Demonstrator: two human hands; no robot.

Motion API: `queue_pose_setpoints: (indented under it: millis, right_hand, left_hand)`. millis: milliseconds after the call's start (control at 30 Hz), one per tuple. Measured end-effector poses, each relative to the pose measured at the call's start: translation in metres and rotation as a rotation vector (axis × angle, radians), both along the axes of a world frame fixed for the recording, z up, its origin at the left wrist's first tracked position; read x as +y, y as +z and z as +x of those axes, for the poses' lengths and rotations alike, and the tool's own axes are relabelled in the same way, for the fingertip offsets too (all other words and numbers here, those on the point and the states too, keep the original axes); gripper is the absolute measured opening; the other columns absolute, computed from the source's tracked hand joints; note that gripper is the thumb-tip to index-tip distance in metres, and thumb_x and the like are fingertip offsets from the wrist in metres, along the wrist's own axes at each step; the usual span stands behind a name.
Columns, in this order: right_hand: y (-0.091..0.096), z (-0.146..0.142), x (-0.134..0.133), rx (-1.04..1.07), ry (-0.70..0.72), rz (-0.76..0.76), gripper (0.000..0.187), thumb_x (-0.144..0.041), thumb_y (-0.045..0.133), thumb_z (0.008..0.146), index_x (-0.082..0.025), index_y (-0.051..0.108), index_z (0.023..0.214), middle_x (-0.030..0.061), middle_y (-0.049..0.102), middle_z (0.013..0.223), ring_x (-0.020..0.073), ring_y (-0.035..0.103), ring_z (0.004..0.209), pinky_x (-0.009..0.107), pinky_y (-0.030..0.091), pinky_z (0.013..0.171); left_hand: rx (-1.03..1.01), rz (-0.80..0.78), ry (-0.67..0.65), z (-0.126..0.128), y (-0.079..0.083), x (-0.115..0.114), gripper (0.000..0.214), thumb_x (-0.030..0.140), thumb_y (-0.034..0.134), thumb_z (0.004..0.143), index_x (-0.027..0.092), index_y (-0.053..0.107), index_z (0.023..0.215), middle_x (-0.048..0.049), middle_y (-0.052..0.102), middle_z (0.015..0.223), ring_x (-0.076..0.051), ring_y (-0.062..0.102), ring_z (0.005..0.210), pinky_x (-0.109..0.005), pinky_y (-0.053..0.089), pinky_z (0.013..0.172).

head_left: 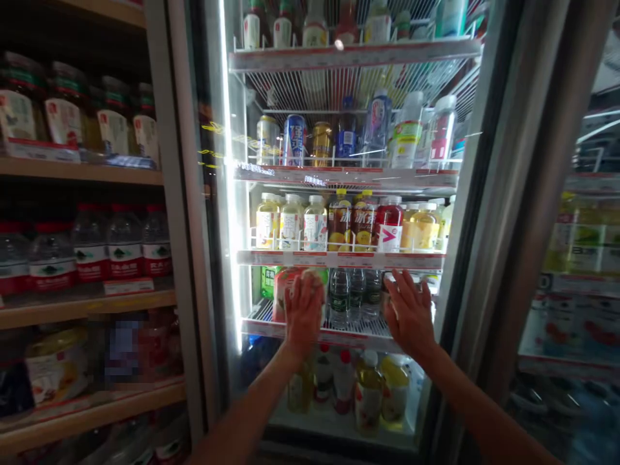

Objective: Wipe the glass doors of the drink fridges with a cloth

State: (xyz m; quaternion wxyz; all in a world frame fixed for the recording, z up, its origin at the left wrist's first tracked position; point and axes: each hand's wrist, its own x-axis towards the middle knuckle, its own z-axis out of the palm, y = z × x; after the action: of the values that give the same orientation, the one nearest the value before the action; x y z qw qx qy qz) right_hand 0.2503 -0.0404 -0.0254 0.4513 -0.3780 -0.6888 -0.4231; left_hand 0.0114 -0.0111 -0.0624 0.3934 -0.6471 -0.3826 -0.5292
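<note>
Both my arms reach into an open, lit drinks cooler. My left hand (303, 309) is wrapped round a large red and green bottle (283, 290) standing at the left of the wire shelf (358, 330). My right hand (409, 311) rests at the right end of the same shelf, fingers curled over a pale item that its back mostly hides. Between my hands stand dark clear water bottles (356, 294).
Above is a shelf of yellow, orange and red bottles (339, 223), then cans (295, 139). More bottles (368, 387) stand below. The open glass door (504, 194) is at right. Wooden shelves (87, 303) with water bottles and jars fill the left.
</note>
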Motion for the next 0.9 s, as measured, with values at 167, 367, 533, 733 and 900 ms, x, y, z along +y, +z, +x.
queue_pose_setpoints:
  millis: [167,367,533,733,900]
  right_hand:
    - [-0.003,0.01,-0.004,0.004,-0.045,-0.001,0.066,-0.018,0.046,0.084,-0.024,0.018,0.143,0.0095,0.036,0.143,0.0239,0.026,0.135,0.049,0.019,0.11]
    - [-0.004,0.051,-0.008,0.078,-0.138,0.051,0.061,-0.02,0.046,0.084,-0.025,0.024,0.142,0.0101,0.037,0.142,0.0249,0.032,0.133,0.049,0.021,0.108]
    - [0.006,0.035,-0.004,0.08,-0.084,0.075,0.061,-0.021,0.045,0.085,-0.024,0.022,0.142,0.0097,0.036,0.143,0.0237,0.028,0.134,0.048,0.019,0.109]
    - [0.03,0.019,-0.002,0.064,-0.03,0.093,0.063,-0.021,0.045,0.085,-0.025,0.019,0.143,0.0071,0.03,0.146,0.0218,0.025,0.136,0.046,0.017,0.111]
    - [0.037,0.035,0.001,0.097,-0.079,0.076,0.057,-0.022,0.045,0.086,-0.023,0.026,0.14,0.009,0.034,0.144,0.0232,0.026,0.135,0.047,0.018,0.11]
  left_hand:
    - [0.229,-0.007,-0.083,0.026,0.014,-0.004,0.044,0.015,0.045,0.084,0.024,0.047,0.128,-0.0048,0.043,0.138,-0.02,0.016,0.138,-0.045,0.006,0.114]
    - [-0.372,0.033,0.03,-0.001,0.058,0.012,0.048,0.019,0.039,0.089,0.02,0.034,0.136,-0.0111,0.021,0.148,-0.022,0.011,0.139,-0.05,0.014,0.111]
    - [0.193,0.076,-0.051,0.056,0.056,0.001,0.043,0.017,0.042,0.086,0.021,0.046,0.128,-0.0036,0.031,0.145,-0.019,0.012,0.138,-0.045,0.006,0.114]
    - [0.351,0.121,-0.032,0.04,0.073,0.006,0.04,0.018,0.046,0.085,0.025,0.049,0.124,-0.0021,0.04,0.14,-0.018,0.018,0.137,-0.044,0.001,0.114]
    - [-0.188,0.088,0.045,-0.028,0.112,0.02,0.042,0.021,0.04,0.088,0.022,0.045,0.129,-0.0102,0.034,0.143,-0.023,0.022,0.136,-0.05,0.012,0.111]
